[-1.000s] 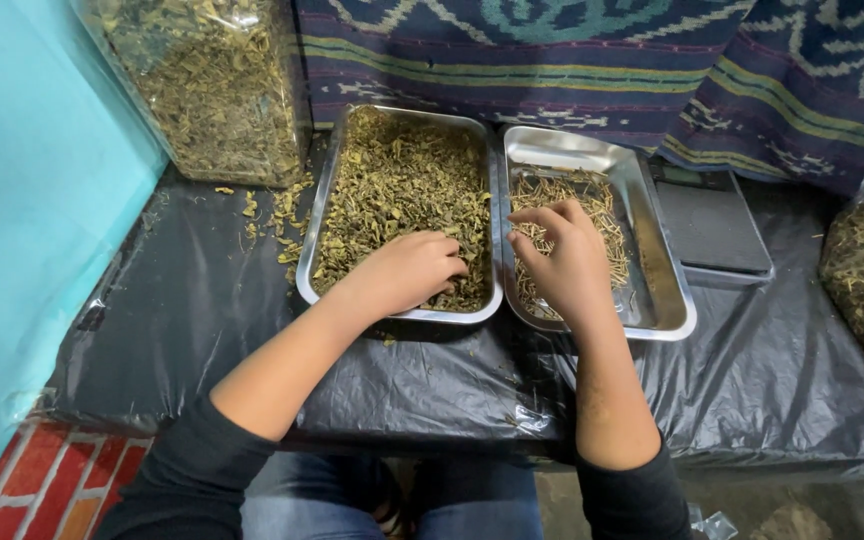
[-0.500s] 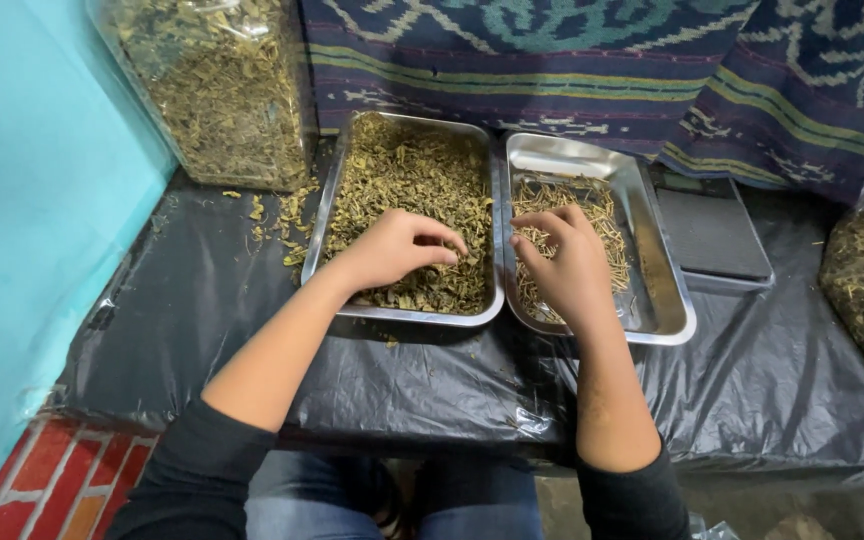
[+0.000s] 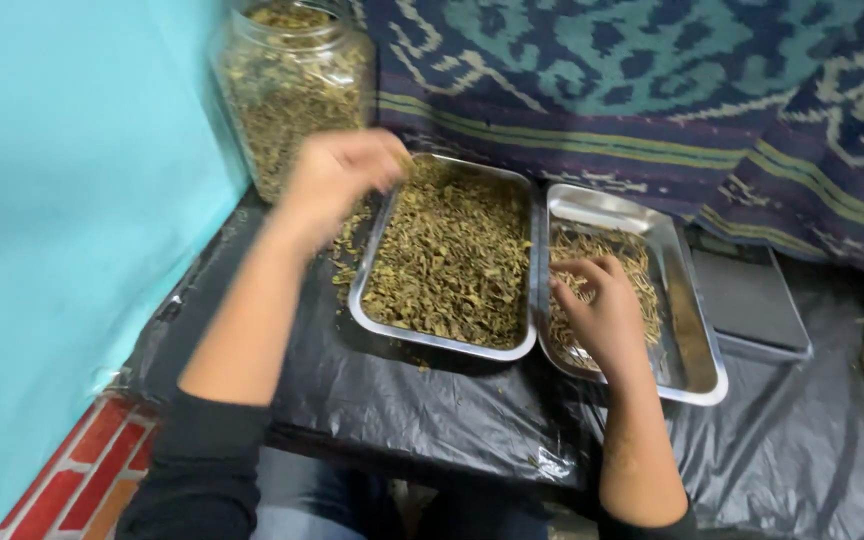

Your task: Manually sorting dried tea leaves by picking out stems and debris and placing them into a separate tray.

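Head view: the left hand has lifted off the left tray since half a second ago, when it lay flat on the dried leaves there. It now hangs blurred at about ten o'clock from that tray's middle, between the tray's far-left corner and the big jar of the same leaves. Its grip looks partly curled, but the blur hides whether anything is pinched in it; I cannot tell. By my reading, the hand has left the heap and is off to that side of it, with or without leaves.

The right hand has stayed in the right tray, fingers bent down onto the thinner layer of stems, pressing or gathering them; the grip is loosely curled, not clearly closed on a piece. Both trays touch side by side on the black plastic sheet. A dark flat tray lies at three o'clock, a patterned cloth behind.
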